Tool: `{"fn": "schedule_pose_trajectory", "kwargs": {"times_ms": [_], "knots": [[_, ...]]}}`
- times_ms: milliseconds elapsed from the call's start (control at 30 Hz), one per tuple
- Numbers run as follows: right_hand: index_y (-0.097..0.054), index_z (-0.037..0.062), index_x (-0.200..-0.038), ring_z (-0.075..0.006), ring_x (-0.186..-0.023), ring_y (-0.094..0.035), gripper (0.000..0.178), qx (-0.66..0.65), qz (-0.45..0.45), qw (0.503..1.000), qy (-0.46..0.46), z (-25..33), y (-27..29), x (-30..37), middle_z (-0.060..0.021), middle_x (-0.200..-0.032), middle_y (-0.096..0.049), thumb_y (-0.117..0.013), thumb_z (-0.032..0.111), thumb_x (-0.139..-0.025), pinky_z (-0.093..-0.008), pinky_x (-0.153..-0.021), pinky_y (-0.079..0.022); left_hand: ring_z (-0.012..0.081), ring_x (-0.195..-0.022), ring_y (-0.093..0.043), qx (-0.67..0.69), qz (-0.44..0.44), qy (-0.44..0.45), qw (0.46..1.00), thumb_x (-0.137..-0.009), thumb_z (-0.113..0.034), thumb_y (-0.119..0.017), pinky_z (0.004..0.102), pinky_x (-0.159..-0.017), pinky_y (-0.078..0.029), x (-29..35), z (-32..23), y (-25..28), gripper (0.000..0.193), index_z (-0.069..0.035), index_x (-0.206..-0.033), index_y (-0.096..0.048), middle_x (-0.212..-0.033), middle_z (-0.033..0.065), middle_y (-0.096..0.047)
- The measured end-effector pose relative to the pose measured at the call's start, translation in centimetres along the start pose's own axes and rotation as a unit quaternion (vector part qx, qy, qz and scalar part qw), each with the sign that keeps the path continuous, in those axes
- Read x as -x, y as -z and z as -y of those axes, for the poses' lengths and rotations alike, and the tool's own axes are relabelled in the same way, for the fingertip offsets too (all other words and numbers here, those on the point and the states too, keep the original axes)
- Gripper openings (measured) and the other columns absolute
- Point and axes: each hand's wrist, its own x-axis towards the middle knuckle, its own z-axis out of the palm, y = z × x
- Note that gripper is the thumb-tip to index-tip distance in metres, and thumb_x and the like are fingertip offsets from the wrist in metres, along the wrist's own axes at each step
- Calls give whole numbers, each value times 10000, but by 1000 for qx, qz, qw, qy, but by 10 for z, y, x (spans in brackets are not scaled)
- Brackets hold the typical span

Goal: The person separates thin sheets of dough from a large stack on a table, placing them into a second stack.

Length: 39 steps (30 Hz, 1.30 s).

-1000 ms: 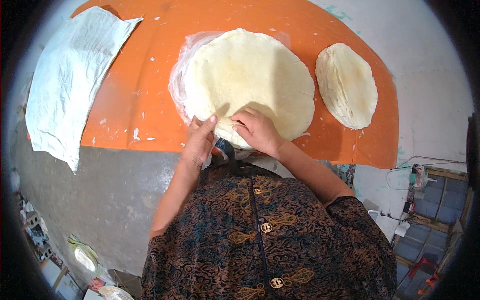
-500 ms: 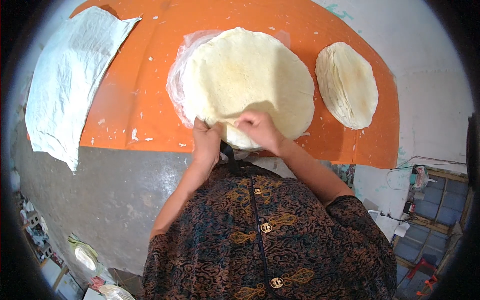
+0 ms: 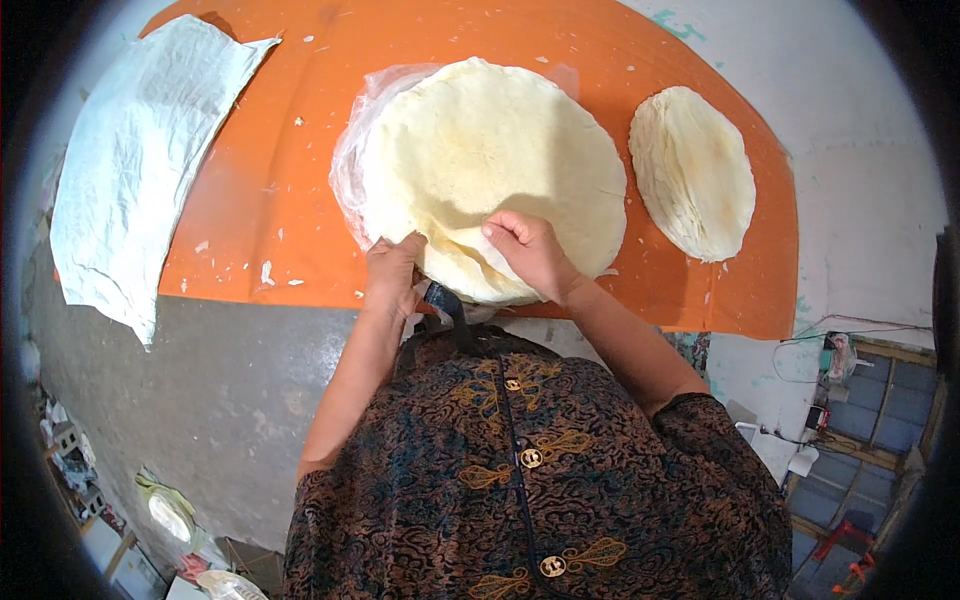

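Observation:
A large round stack of thin pale flatbreads (image 3: 490,165) lies on clear plastic film (image 3: 352,150) on an orange mat (image 3: 260,200). My left hand (image 3: 392,275) grips the stack's near left edge, fingers curled under it. My right hand (image 3: 528,252) pinches the top sheet near the front edge and lifts it a little, so a fold shows. A smaller stack of rounds (image 3: 692,170) sits to the right on the same mat.
A crumpled white cloth (image 3: 135,170) lies over the mat's left side and hangs onto the grey floor (image 3: 200,390). Crumbs dot the mat. Clutter and wires sit at the lower right and lower left rims.
Both hands slid along the near edge of the big stack. The right hand now pinches and raises the top sheet, and the left hand has closed on the left rim.

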Motion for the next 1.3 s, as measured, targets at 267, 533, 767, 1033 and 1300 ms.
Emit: {"fn": "schedule_pose_trajectory", "kwargs": {"times_ms": [267, 533, 767, 1033, 1300], "knots": [[-565, 20, -987, -272, -770, -646, 252, 104, -103, 975, 168, 25, -24, -6, -135, -831, -642, -658, 176, -814, -361, -684, -507, 238, -709, -659, -12, 10, 21, 1000, -794, -61, -705, 344, -603, -561, 10, -14, -10, 264, 81, -985, -592, -872, 169, -658], [-598, -1, -1017, -107, -767, -583, 193, 182, 26, 979, 88, 32, -24, -20, -83, -852, -650, -622, 117, -866, -261, -692, -477, 153, -674, -632, -30, 28, 13, 999, -819, -87, -656, 269, -548, -521, -1, -2, 14, 244, 6, -1035, -588, -882, 88, -663], [-613, 36, -983, -319, -811, -642, 195, 105, -38, 993, 33, 2, -21, -17, -168, -889, -662, -605, 170, -842, -371, -724, -501, 105, -684, -596, -67, 106, 22, 992, -821, -114, -684, 221, -576, -496, 5, -9, 29, 240, -34, -1025, -587, -894, 51, -658], [-592, -3, -1024, -305, -848, -637, 356, 38, -5, 999, 35, 6, -16, -9, -200, -921, -644, -679, 240, -778, -366, -743, -488, 143, -710, -645, 53, 100, 69, 991, -856, -47, -618, 290, -614, -568, 12, -15, 14, 194, -10, -1041, -574, -891, 85, -668], [-579, -21, -1100, -306, -895, -623, 515, 87, 33, 994, 60, 20, -8, -4, -208, -980, -631, -739, 283, -716, -348, -784, -479, 164, -741, -657, 67, 117, 68, 989, -851, -74, -645, 295, -631, -568, 8, -7, 13, 222, -28, -1057, -576, -926, 86, -667]]}}
